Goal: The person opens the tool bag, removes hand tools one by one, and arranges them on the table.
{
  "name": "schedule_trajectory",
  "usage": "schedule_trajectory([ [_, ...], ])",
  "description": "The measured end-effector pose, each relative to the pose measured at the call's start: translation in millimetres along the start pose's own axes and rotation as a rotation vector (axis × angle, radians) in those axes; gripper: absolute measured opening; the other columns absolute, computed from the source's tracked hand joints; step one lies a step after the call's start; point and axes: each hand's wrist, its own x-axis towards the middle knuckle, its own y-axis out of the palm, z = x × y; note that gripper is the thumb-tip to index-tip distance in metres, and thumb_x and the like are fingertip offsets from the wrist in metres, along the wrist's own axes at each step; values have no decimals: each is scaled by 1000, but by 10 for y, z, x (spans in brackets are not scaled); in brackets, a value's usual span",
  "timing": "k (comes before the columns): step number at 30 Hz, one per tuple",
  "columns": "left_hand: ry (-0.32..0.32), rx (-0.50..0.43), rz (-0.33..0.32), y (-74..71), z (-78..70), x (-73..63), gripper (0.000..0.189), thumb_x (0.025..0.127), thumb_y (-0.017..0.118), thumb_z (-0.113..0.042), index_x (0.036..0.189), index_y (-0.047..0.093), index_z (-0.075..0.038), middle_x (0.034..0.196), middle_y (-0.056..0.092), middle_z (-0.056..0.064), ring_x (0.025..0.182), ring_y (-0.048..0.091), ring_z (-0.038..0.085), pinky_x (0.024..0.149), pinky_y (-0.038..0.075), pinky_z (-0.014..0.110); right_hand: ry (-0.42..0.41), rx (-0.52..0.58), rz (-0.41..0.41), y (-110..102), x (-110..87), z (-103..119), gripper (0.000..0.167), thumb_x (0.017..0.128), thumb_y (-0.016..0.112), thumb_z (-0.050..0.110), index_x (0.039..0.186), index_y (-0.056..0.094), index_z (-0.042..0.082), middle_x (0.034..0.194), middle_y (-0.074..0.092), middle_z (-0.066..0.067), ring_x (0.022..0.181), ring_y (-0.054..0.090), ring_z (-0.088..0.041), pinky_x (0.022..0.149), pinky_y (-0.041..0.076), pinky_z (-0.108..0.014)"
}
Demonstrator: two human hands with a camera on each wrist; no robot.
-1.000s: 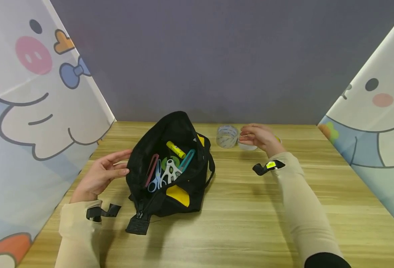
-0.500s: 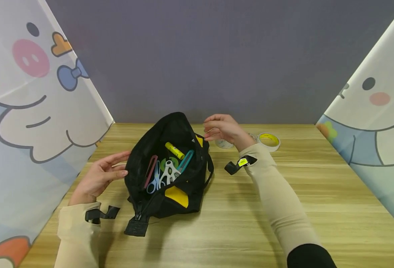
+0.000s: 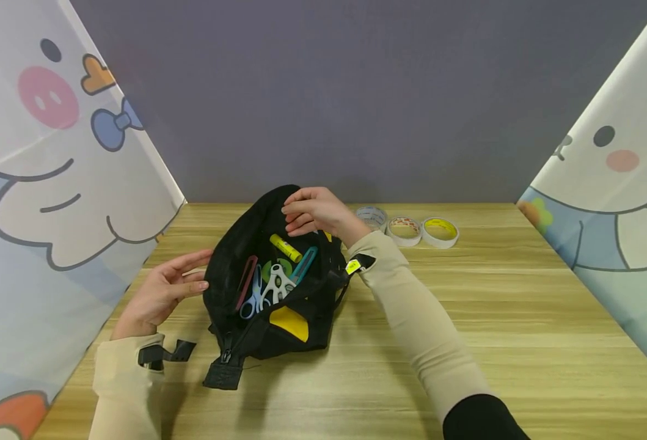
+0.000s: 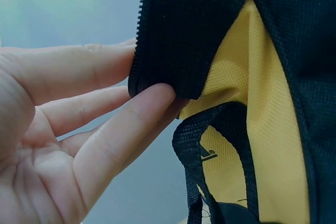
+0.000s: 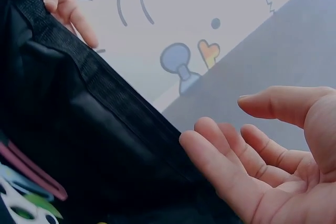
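Note:
A black bag with yellow panels (image 3: 290, 324) stands unzipped on the table. My left hand (image 3: 164, 290) holds its left rim, the zip edge passing between thumb and fingers in the left wrist view. Over the bag's far right rim hovers my right hand (image 3: 318, 214), fingers loosely bent and nothing in them. Inside the bag lie a yellow glue-stick-like tube (image 3: 285, 248), a teal cutter (image 3: 303, 264), white-handled scissors (image 3: 275, 284), blue-handled scissors (image 3: 250, 304), a pinkish-red cutter (image 3: 246, 282) and a green ring (image 3: 268, 269), partly covered.
To the right of the bag, three tape rolls sit in a row near the back wall: a clear roll (image 3: 371, 215), a white one with red print (image 3: 404, 232) and a white one with a yellow core (image 3: 440, 232). Cartoon-printed panels flank the wooden table (image 3: 493, 305).
My right hand has travelled left from the tape rolls to above the bag, uncovering all three rolls. The left hand stays at the bag's rim.

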Motion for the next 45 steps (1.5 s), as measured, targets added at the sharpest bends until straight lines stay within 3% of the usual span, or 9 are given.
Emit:
schedule_trajectory([
  [8,3,-12,7,-1,4,-4,58,93,53,19,144,55,-8,133,60,-5,107,64,12,86,54,23,13,75,-9,272,229,-76,9,96,63,-1,104,62,-2,81,63,-15,66,68,-26,89,52,-55],
  [16,6,-27,12,2,7,13,57,93,54,20,143,56,-9,133,60,-4,104,65,12,85,55,23,54,122,-38,402,393,-310,18,95,63,-3,113,61,-6,89,65,-19,66,68,-24,73,60,-41],
  [23,15,-32,16,-18,16,7,58,93,52,20,143,55,-8,133,60,-4,105,65,12,85,55,23,137,40,-44,437,468,-556,31,96,63,-1,125,59,-10,122,58,-36,67,65,-22,85,57,-46],
  [28,30,-38,30,-31,17,-7,58,94,51,21,145,53,-7,135,59,-4,107,64,12,86,54,23,209,-77,-19,442,480,-705,31,95,66,2,123,60,-9,125,58,-36,68,65,-22,87,56,-45],
  [33,34,-41,35,-41,19,-11,58,94,50,21,144,53,-8,135,59,-4,108,64,12,86,54,23,256,-152,-26,421,474,-800,29,94,65,2,119,64,-11,123,60,-34,89,68,-39,85,57,-43],
  [37,33,-42,40,-52,18,-12,58,94,50,20,145,53,-8,136,58,-4,111,63,12,88,53,23,272,-205,-58,397,469,-842,21,92,67,2,109,68,-12,114,65,-32,94,68,-41,85,57,-45],
  [40,35,-38,41,-59,16,-14,58,95,50,20,145,52,-8,136,58,-4,112,63,11,88,53,23,298,-243,-83,383,466,-869,8,90,69,2,90,68,-6,91,68,-24,74,67,-32,79,59,-41],
  [42,37,-34,42,-63,17,-17,58,95,50,20,145,52,-7,136,58,-4,111,63,11,88,53,23,316,-270,-91,379,464,-888,11,89,69,0,81,62,-3,75,62,-16,62,59,-23,71,57,-36],
  [45,38,-23,43,-67,18,-22,58,95,49,20,146,52,-7,136,58,-4,111,63,11,87,53,22,331,-377,-116,378,465,-925,15,87,70,0,79,57,-2,63,54,-8,55,53,-18,60,51,-32],
])
